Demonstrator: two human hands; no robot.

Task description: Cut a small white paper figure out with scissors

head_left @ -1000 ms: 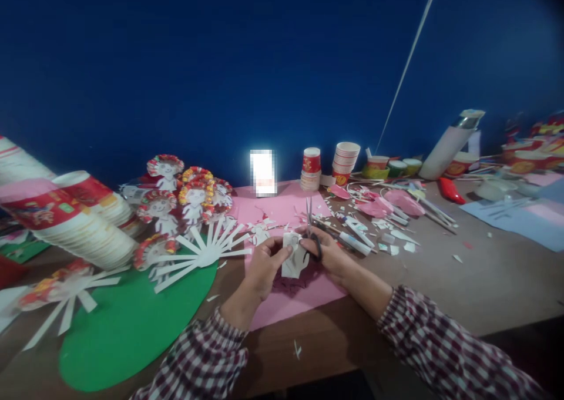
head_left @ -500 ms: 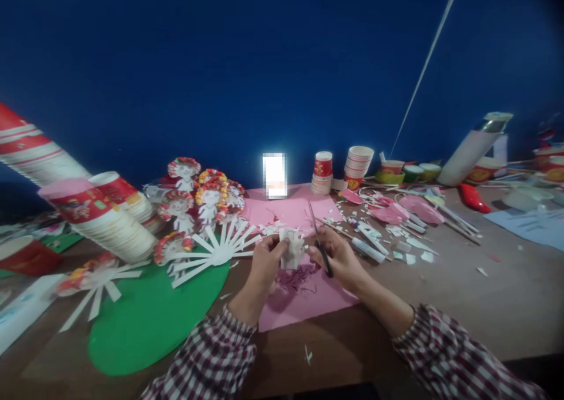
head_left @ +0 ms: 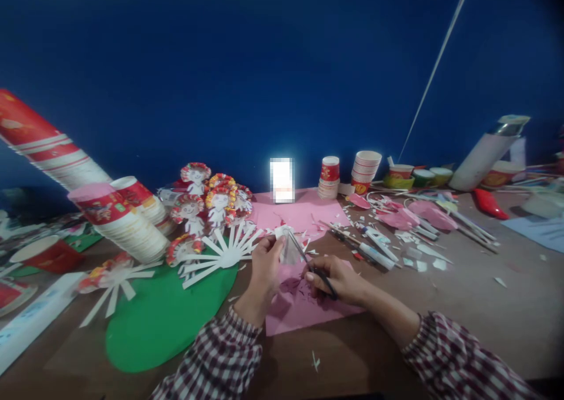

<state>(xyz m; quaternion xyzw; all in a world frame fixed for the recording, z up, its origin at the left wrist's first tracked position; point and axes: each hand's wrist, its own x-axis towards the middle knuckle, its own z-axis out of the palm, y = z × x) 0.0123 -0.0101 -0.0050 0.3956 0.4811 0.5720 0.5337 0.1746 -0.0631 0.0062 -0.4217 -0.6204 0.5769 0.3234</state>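
1. At the left, a stack of red-and-white paper cups (head_left: 127,232) is seen beyond a rounded green sheet (head_left: 154,323), on which a white fan of paper strips (head_left: 227,258) is partly laid.
2. Right of the fan, a small white paper piece (head_left: 288,254) is pinched between the thumb and fingers of the left hand (head_left: 265,271), held above a pink paper sheet (head_left: 293,322).
3. The dark-handled metal scissors (head_left: 304,255), pointed upward beside the paper half a second ago, have been swung left across it; the blades now appear to be set for cutting, though whether any cut is being made cannot be told.
4. The scissors' handles are gripped by the right hand (head_left: 339,278), its fingers closed around them.
5. Farther right, white marker pens (head_left: 376,256) are scattered on the brown table (head_left: 449,312).
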